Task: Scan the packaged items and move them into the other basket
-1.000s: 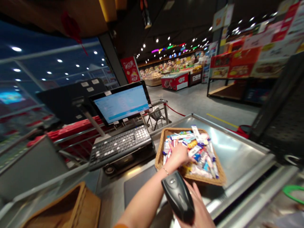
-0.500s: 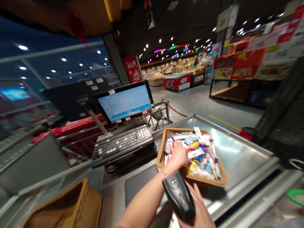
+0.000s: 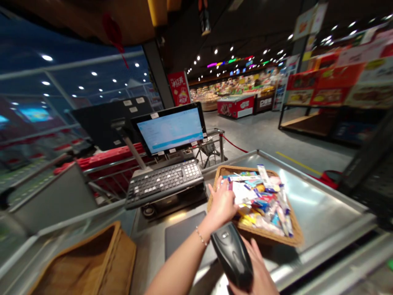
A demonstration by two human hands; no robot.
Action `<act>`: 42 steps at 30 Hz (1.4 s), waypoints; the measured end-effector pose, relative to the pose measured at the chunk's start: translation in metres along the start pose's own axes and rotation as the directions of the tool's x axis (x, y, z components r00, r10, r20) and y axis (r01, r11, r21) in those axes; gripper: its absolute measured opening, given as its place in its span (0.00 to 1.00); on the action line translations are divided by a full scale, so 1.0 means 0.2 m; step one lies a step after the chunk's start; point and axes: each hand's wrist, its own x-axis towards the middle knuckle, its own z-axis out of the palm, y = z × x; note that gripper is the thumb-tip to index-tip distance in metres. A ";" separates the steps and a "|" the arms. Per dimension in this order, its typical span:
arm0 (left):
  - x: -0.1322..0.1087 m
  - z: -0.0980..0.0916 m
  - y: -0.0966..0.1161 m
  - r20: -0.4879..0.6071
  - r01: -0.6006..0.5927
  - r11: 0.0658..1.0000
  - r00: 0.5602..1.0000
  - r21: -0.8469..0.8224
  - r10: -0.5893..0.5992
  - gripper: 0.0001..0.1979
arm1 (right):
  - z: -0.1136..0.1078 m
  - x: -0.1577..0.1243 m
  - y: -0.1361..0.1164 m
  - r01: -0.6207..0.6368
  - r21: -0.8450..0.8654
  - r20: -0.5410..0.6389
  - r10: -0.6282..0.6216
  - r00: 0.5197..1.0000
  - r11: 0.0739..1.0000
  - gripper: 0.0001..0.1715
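Note:
My left hand point(image 3: 221, 203) reaches into a wicker basket point(image 3: 293, 234) full of several small colourful packets and grips a flat white packet point(image 3: 243, 191) at the basket's near left side. My right hand point(image 3: 260, 272) is low in the frame, closed around a black handheld barcode scanner point(image 3: 232, 254) that points toward the basket. The basket rests on a steel checkout counter point(image 3: 319, 205).
A keyboard point(image 3: 166, 182) and a lit monitor point(image 3: 171, 130) stand left of the basket. An empty wicker basket point(image 3: 92, 262) sits at the lower left. A dark pad point(image 3: 181, 234) lies in the counter. Shop floor, shelves and a red cart row lie beyond.
My left hand has closed on a white packet and lifted it slightly from the pile. The camera has shifted a little, moving everything rightward in view. The scanner hand stays put.

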 end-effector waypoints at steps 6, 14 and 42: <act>-0.04 -0.01 -0.06 -0.024 0.042 0.999 0.999 -0.022 -0.043 0.10 | 0.01 -0.01 0.01 0.047 -0.063 0.000 -0.047 0.999 0.997 0.39; -0.08 -0.03 -0.11 -0.022 0.102 0.995 0.995 -0.008 -0.102 0.11 | 0.01 0.01 -0.01 0.046 -0.035 -0.006 -0.046 0.999 0.998 0.37; -0.19 -0.08 -0.28 -0.068 0.242 0.970 0.968 0.032 -0.240 0.07 | 0.03 0.00 -0.01 0.005 0.045 0.070 -0.008 0.998 0.999 0.40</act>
